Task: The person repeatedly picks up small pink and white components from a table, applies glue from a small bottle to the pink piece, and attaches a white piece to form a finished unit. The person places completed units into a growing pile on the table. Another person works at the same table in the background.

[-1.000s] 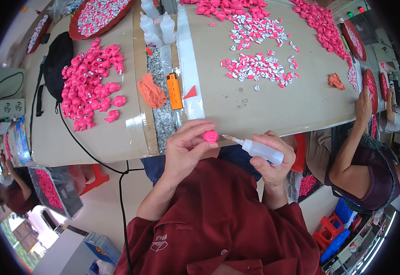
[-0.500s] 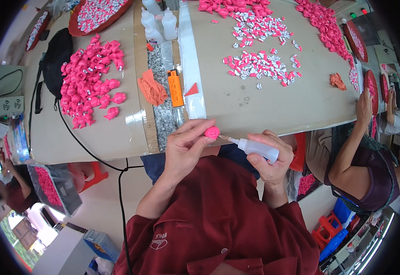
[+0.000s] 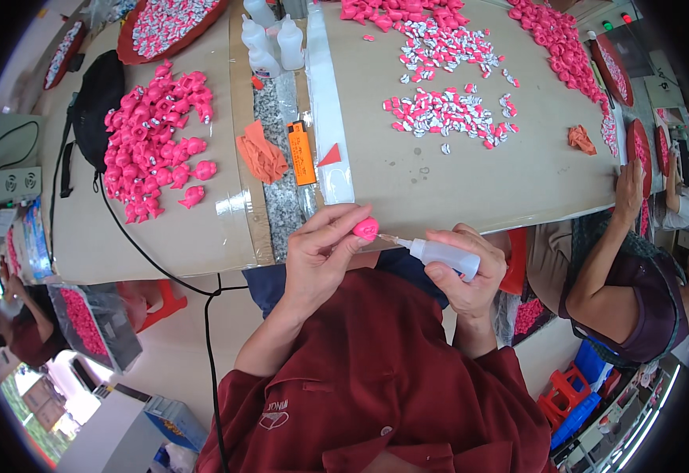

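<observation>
Between the thumb and fingers of my left hand (image 3: 322, 251) is a small pink plastic figure part (image 3: 366, 229), held just past the table's near edge. My right hand (image 3: 470, 272) is wrapped round a translucent white squeeze bottle (image 3: 445, 257), tilted so its thin nozzle (image 3: 392, 239) points left at the pink part. The tip is at or very near the part's surface; whether it touches I cannot tell. On the table to the left lies a pile of pink figures (image 3: 151, 134). Small pink-and-white pieces (image 3: 451, 114) are spread on the right side.
An orange box (image 3: 302, 154) and a crumpled orange cloth (image 3: 261, 152) lie mid-table, with more squeeze bottles (image 3: 291, 43) behind. A black cable (image 3: 151, 256) hangs over the edge at left. A red tray of pieces (image 3: 172, 27) stands far left. A co-worker (image 3: 620, 284) sits at right.
The pink part has turned slightly in my left fingers. My right hand and the bottle stay in nearly the same place.
</observation>
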A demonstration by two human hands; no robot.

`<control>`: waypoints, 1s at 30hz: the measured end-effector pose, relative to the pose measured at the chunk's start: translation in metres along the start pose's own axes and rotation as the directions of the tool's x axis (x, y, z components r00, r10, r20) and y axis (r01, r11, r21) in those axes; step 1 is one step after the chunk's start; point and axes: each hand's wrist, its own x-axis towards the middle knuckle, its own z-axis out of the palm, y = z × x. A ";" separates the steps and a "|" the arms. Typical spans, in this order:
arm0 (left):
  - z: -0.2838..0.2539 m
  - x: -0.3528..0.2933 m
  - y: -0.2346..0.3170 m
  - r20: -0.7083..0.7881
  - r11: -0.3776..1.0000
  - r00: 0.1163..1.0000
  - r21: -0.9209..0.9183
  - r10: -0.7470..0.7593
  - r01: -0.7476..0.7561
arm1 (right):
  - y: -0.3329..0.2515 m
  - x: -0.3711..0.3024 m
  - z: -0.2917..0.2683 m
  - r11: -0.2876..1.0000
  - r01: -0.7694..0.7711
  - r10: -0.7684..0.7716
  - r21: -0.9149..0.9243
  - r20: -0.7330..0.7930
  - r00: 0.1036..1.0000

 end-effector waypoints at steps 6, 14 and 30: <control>0.003 0.001 0.000 -0.060 1.000 0.998 -0.009 0.027 -0.028 | 0.001 -0.001 -0.001 1.000 -0.026 0.026 -0.006 -0.033 0.999; 0.003 0.003 0.005 -0.077 0.997 0.995 0.046 0.061 -0.057 | -0.001 -0.001 0.000 0.999 -0.047 0.047 -0.016 -0.025 0.999; 0.004 0.003 0.006 -0.057 0.986 0.998 -0.166 -0.016 0.006 | 0.007 0.001 -0.002 0.976 -0.148 0.169 0.158 -0.127 0.977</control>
